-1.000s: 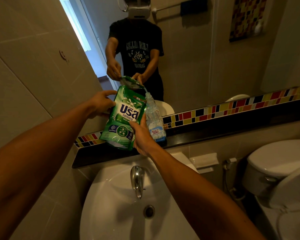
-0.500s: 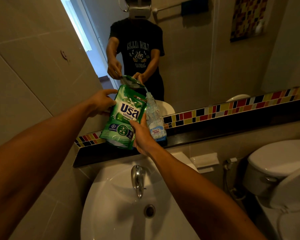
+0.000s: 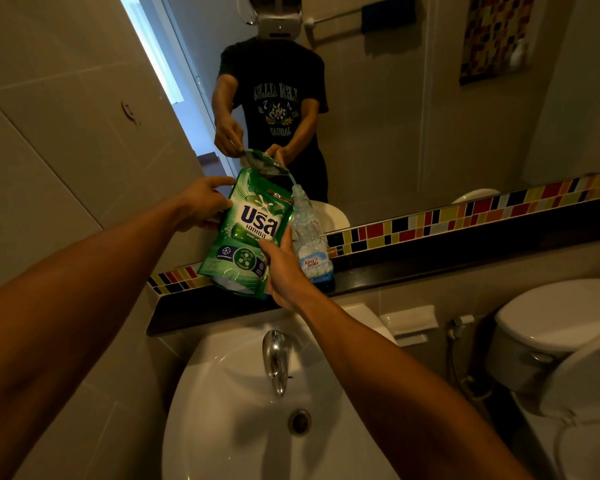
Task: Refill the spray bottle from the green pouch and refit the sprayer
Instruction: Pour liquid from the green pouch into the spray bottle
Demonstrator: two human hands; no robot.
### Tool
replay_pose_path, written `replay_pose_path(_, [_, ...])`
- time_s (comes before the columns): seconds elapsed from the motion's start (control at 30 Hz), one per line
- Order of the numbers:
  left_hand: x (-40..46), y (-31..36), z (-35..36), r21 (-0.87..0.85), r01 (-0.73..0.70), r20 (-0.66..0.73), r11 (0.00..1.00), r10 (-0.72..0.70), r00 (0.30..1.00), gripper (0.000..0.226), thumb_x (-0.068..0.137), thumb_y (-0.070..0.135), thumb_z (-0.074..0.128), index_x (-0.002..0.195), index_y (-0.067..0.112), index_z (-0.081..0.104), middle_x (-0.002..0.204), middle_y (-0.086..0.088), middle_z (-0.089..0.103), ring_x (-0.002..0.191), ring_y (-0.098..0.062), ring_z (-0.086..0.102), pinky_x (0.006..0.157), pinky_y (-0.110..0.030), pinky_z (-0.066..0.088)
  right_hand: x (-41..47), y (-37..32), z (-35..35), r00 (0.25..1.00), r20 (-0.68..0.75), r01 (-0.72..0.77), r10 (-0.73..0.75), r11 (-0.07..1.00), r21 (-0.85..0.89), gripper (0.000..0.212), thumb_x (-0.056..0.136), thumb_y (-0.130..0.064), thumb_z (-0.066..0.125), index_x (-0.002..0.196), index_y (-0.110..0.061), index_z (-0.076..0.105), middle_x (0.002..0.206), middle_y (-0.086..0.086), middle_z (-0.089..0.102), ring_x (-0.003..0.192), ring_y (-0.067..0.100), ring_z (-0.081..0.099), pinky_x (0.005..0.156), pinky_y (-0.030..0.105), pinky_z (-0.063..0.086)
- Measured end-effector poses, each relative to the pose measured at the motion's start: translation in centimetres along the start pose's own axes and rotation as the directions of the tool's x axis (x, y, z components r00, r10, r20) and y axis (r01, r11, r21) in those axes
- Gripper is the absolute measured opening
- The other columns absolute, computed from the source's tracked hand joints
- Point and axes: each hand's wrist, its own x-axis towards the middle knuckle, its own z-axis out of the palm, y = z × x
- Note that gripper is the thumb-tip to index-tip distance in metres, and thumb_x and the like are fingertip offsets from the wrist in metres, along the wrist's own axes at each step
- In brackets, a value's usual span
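Green pouch point(image 3: 248, 233) is held up over the dark ledge point(image 3: 430, 268) at the far side of the basin, tilted right so its top corner sits at the mouth of the spray bottle point(image 3: 309, 237). Left hand point(image 3: 203, 204) is closed on the pouch's upper left edge, fingers curled round the far side, thumb hidden. Right hand point(image 3: 283, 268) grips the pouch's lower right edge, thumb on the printed front; it's just beside the bottle, can't tell if the fingers also touch it. Bottle stands upright on the ledge, right of the pouch and touching it, clear body with a blue-white label, no sprayer on the neck. A thin pale stream or spout runs from pouch corner to bottle mouth; too small to tell which. White sink point(image 3: 222, 427) with chrome tap point(image 3: 274, 358) is near side, below the hands. Toilet point(image 3: 561, 327) is off to the right. Mirror point(image 3: 413, 116) behind the ledge, coloured tile strip point(image 3: 482, 211) along its lower edge.
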Motion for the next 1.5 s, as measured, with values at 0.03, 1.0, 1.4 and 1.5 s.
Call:
replay_pose_path(0.03, [0.0, 0.0, 0.0, 0.001, -0.001, 0.003, 1.000, 0.001, 1.000, 0.054, 0.099, 0.002, 0.050, 0.144, 0.030, 0.044, 0.103, -0.010, 0.068, 0.090, -0.024, 0.067, 0.075, -0.044, 0.057, 0.0, 0.1, 0.0, 1.000, 0.003, 0.001, -0.001, 1.000, 0.003, 0.073, 0.105, -0.010, 0.048, 0.161, -0.040, 0.012, 0.125, 0.004, 0.069, 0.105, 0.024, 0.073, 0.079, 0.046, 0.064])
replay_pose_path(1.0, [0.0, 0.7, -0.5, 0.034, -0.002, 0.003, 0.999, 0.002, 1.000, 0.053, 0.099, 0.002, 0.050, 0.143, 0.033, 0.046, 0.109, -0.013, 0.068, 0.091, -0.025, 0.067, 0.075, -0.043, 0.057, 1.2, 1.0, -0.2, 0.999, -0.010, 0.041, -0.040, 0.995, 0.086, 0.064, 0.099, -0.013, 0.053, 0.154, -0.037, 0.029, 0.124, 0.004, 0.072, 0.103, 0.024, 0.076, 0.074, 0.044, 0.064])
replay_pose_path(1.4, [-0.3, 1.0, -0.5, 0.053, 0.001, 0.011, 0.999, -0.002, 1.000, 0.053, 0.099, 0.003, 0.049, 0.144, 0.032, 0.043, 0.107, -0.013, 0.068, 0.091, -0.025, 0.067, 0.073, -0.042, 0.056, 1.1, 1.0, -0.1, 0.999, -0.009, 0.039, -0.039, 0.996, 0.075, 0.068, 0.098, -0.015, 0.054, 0.156, -0.039, 0.026, 0.132, 0.009, 0.068, 0.108, 0.027, 0.074, 0.079, 0.048, 0.063])
replay_pose_path(1.5, [-0.5, 1.1, -0.4, 0.055, 0.000, 0.015, 0.998, -0.001, 1.000, 0.054, 0.099, 0.003, 0.049, 0.145, 0.031, 0.043, 0.108, -0.014, 0.067, 0.090, -0.025, 0.067, 0.072, -0.041, 0.056, 1.0, 1.0, 0.0, 0.999, -0.009, 0.032, -0.032, 0.997, 0.065, 0.069, 0.097, -0.019, 0.056, 0.155, -0.042, 0.027, 0.129, 0.006, 0.070, 0.108, 0.027, 0.074, 0.079, 0.047, 0.063])
